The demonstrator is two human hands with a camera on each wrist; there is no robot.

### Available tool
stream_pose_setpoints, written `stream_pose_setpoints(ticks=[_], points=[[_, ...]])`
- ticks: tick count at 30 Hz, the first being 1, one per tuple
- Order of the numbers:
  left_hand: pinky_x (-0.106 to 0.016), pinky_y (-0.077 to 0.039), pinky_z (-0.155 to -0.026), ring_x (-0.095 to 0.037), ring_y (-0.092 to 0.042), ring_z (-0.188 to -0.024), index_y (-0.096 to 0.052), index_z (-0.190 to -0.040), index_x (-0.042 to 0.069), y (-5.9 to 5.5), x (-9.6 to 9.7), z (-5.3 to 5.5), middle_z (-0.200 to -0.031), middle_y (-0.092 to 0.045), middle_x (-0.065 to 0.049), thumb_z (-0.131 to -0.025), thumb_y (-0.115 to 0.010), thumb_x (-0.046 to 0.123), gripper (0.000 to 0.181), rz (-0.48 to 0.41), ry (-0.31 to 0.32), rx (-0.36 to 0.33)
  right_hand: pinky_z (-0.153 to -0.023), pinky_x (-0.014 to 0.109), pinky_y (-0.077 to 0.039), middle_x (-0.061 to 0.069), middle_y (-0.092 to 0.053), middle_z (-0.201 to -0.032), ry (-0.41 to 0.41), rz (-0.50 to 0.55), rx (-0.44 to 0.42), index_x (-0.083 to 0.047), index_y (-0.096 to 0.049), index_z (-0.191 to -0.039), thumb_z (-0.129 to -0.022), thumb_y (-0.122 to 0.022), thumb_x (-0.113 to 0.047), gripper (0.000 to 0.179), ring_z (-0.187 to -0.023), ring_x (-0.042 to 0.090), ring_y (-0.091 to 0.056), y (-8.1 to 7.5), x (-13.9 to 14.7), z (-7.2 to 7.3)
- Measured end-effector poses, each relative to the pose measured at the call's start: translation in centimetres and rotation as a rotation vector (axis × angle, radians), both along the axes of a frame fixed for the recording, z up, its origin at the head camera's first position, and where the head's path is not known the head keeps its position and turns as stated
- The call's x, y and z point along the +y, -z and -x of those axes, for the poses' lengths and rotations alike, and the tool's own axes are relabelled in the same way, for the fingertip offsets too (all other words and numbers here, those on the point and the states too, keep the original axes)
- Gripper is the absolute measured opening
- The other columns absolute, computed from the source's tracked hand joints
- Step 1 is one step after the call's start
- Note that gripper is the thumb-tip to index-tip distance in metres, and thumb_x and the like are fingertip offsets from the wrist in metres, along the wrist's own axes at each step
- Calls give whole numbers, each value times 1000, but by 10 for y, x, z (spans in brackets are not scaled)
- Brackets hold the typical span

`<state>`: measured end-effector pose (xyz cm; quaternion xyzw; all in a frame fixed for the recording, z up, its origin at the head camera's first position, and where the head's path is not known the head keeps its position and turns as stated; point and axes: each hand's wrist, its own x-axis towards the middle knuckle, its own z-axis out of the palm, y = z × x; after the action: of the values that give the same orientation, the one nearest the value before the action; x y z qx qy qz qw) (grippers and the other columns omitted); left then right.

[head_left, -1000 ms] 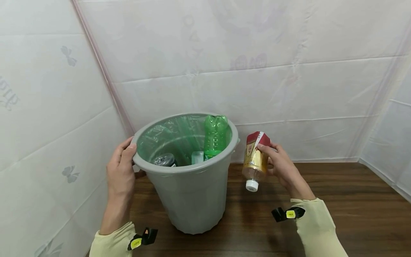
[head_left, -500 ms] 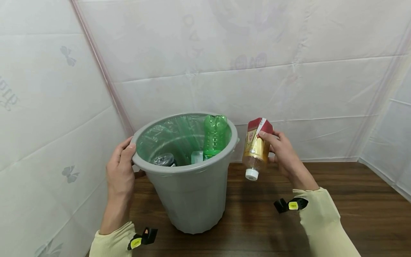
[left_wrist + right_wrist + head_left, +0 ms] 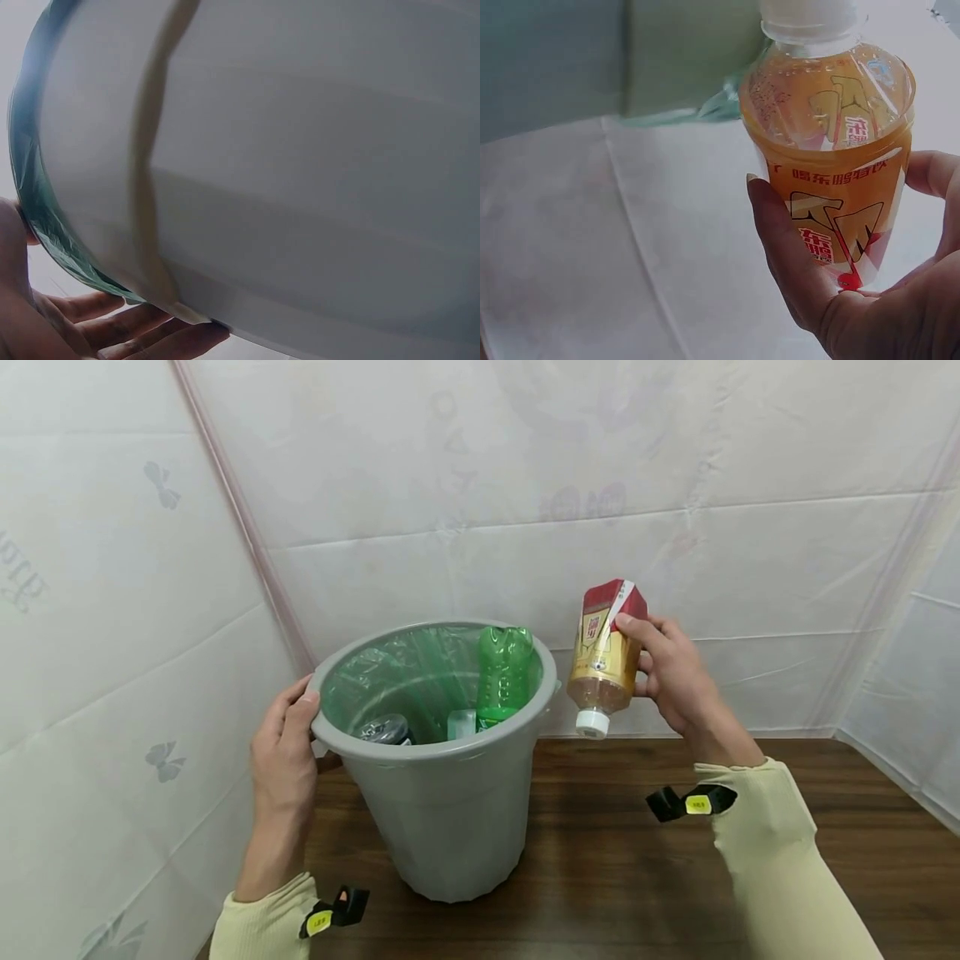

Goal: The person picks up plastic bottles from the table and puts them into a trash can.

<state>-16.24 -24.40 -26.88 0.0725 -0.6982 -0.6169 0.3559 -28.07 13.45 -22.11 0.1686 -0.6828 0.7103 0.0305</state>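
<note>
A grey trash can [image 3: 442, 810] with a green plastic liner [image 3: 405, 668] stands on the wooden table. My left hand [image 3: 285, 752] grips its rim at the left, thumb on the top edge and fingers against the outer wall, as the left wrist view shows too. To the right of the can, my right hand [image 3: 675, 681] holds a gold and red plastic bottle [image 3: 607, 647] in the air, white cap downward. In the right wrist view the thumb and fingers wrap round the bottle [image 3: 832, 172]. The bottle is apart from the can.
Inside the can, a green plastic bottle [image 3: 504, 672] leans upside down against the right wall. A dark, shiny item [image 3: 386, 729] and a pale translucent piece [image 3: 461, 724] lie lower. The brown table [image 3: 750, 843] meets white sheet walls [image 3: 480, 493] behind and at both sides.
My right hand has lifted the gold and red bottle from beside the can to about rim height and above. The left hand and the can have stayed put.
</note>
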Motion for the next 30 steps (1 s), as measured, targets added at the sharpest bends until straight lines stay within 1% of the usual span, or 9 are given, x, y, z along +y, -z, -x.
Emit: stream_pose_setpoints(ticks=[8,11,14,15,16,19,21,24,30], points=[[-17,-46,-92,-12,-63,-114,-66,-146,15,1,0,1,-134,-67,-3,-110,-55,40,45,-1,6,25,-76,31,-60,13,-45,-136,-4,116,28,-8,-34,-142,-106,-61,-45,58,-120,34,-56,-21,-13,-5],[-18,-51,-85,-13,-64,-111,-66,-146,17,2,0,1,-131,-68,-2,-110,-56,41,45,-6,9,18,-76,32,-60,13,-46,-136,-19,152,40,-10,-37,-136,-106,-62,-44,52,-119,34,-56,-27,-19,-7],[-20,-56,-73,-14,-64,-107,-67,-145,19,2,1,0,-126,-69,-2,-110,-56,42,44,-22,20,6,-76,32,-60,14,-46,-136,-34,174,54,-10,-37,-138,-106,-63,-43,53,-119,34,-56,-32,-25,-9],[-20,-56,-73,-14,-64,-107,-67,-145,19,2,1,0,-126,-69,-2,-110,-56,42,44,-24,22,4,-76,33,-60,14,-46,-136,-36,178,59,-9,-37,-140,-106,-63,-43,54,-119,34,-56,-33,-27,-9],[-20,-55,-77,-14,-64,-109,-67,-146,19,2,1,0,-127,-69,-2,-110,-56,42,44,-22,22,6,-77,33,-60,14,-46,-137,-37,183,63,-8,-36,-141,-106,-63,-43,56,-120,34,-56,-35,-28,-10],[-17,-51,-84,-12,-63,-111,-66,-147,18,1,1,1,-129,-68,0,-110,-55,41,45,-9,20,9,-79,33,-61,14,-47,-138,-30,193,81,-7,-34,-144,-106,-63,-42,60,-122,35,-55,-38,-34,-11],[-19,-54,-81,-13,-64,-108,-66,-146,18,1,0,1,-126,-69,-1,-110,-56,41,44,-25,28,13,-81,34,-62,15,-47,-139,-28,202,96,-6,-34,-144,-105,-62,-42,59,-123,36,-55,-40,-39,-12],[-21,-57,-65,-14,-65,-102,-67,-144,19,1,-1,0,-120,-71,-1,-109,-58,41,43,-48,30,13,-82,35,-62,16,-47,-140,-35,225,112,-8,-37,-140,-106,-62,-41,54,-123,37,-55,-41,-47,-11],[-19,-55,-68,-13,-64,-105,-68,-144,18,2,-3,0,-123,-70,1,-109,-57,39,42,-42,29,18,-82,36,-62,16,-47,-142,-42,240,109,-10,-39,-135,-106,-60,-40,46,-123,37,-55,-40,-60,-13]])
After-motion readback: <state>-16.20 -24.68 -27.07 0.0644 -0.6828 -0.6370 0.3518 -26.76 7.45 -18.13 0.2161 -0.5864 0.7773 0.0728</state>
